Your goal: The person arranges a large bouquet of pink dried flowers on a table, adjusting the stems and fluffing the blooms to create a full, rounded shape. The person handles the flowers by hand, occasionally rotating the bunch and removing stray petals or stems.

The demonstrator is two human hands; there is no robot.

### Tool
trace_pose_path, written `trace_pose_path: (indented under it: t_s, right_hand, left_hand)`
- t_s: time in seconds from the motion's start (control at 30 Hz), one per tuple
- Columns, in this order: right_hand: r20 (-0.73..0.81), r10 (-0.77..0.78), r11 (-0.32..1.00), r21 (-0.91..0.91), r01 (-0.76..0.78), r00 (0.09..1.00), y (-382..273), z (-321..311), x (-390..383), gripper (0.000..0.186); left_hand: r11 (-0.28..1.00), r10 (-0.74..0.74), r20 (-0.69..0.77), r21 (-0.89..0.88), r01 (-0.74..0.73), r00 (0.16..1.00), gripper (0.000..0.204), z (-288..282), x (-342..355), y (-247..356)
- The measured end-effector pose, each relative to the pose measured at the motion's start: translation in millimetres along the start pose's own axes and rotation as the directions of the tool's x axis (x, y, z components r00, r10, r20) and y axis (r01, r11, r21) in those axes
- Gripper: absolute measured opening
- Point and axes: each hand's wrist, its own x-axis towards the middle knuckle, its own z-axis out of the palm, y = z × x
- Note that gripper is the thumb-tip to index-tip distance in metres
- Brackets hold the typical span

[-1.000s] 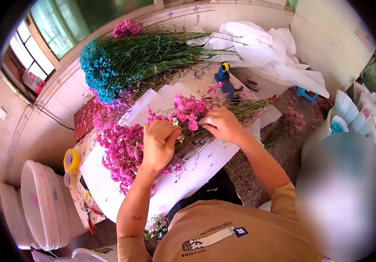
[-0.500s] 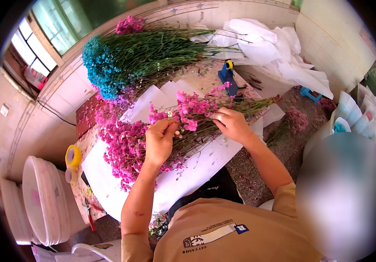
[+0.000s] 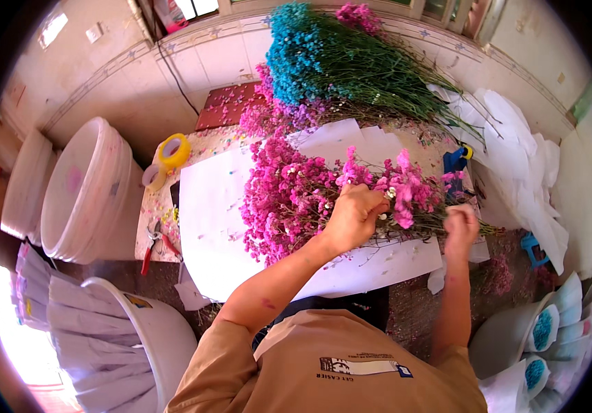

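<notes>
My left hand (image 3: 359, 212) is closed on thin stems within a bunch of pink flowers (image 3: 279, 199) with small white blooms. My right hand (image 3: 460, 226), blurred, has curled fingers by the stem ends at the right; what they hold is unclear. The bunch lies on large white paper sheets (image 3: 210, 241) on a speckled table (image 3: 153, 244). A blue tape dispenser (image 3: 454, 162) is behind my right hand. Yellow tape (image 3: 172, 150), a paler roll (image 3: 153, 177) and red-handled pruners (image 3: 150, 246) lie at the left.
Blue and pink flowers (image 3: 292, 58) with long green stems lie behind. Stacked buckets (image 3: 82, 186) stand left, a bucket of wrapped bundles (image 3: 165, 330) lower left, another (image 3: 499, 330) lower right. White wrap (image 3: 530, 172) hangs at the right, near a blue stool (image 3: 533, 251).
The view has swung leftward, bringing the wrapped bundles at lower left into sight. My right hand has shifted rightward along the stems, away from my left hand, which stays on the bunch.
</notes>
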Motion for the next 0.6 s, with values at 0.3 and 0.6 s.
trace_pose_path:
  t_s: [0.3,0.6]
  right_hand:
    - [-0.055,-0.037,0.962,-0.271,0.021,0.998,-18.2,20.4,-14.6,0.020]
    - [0.012,-0.282,0.834,-0.492,0.251,0.959,-69.2,59.3,14.3,0.031]
  left_hand:
    - [0.900,0.282,-0.044,-0.333,-0.281,0.958,0.016,-49.5,-31.5,73.0]
    - [0.821,-0.456,0.342,-0.195,0.537,0.822,0.005,-214.0,-215.1,59.5]
